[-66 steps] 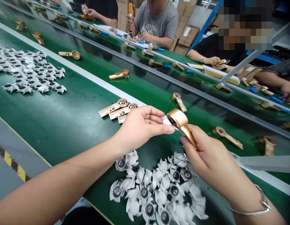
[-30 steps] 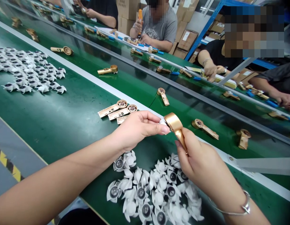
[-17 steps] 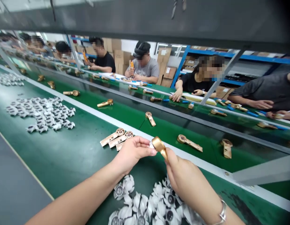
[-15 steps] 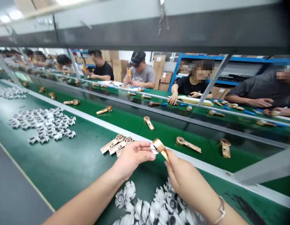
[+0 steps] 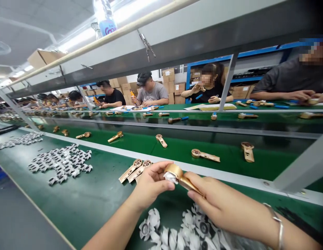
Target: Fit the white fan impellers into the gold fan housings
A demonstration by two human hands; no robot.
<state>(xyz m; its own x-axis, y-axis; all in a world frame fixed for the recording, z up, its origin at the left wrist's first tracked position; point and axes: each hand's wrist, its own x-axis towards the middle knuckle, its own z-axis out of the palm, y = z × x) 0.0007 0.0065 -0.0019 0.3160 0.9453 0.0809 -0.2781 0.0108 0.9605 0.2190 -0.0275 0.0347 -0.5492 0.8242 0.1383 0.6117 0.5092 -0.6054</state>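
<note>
Left hand [image 5: 152,185]: narrow pinch on a thin white plastic fan impeller [image 5: 170,177], at the housing's round mouth.
Right hand [image 5: 224,205]: wrapped around the handle of a glossy gold metal housing [image 5: 175,171], held above the near edge of the green conveyor belt [image 5: 80,205].
Handling: the housing looks stiff and smooth, best gripped by its handle; the impeller looks light and fragile.

Glossy gold housing [image 5: 174,171]; matt white plastic fan [image 5: 170,177].

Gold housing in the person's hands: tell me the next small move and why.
Probably press the white bladed rotor further into the round head of the gold housing: the left hand holds the rotor right at that opening, while the right hand grips the housing's handle steady.
</note>
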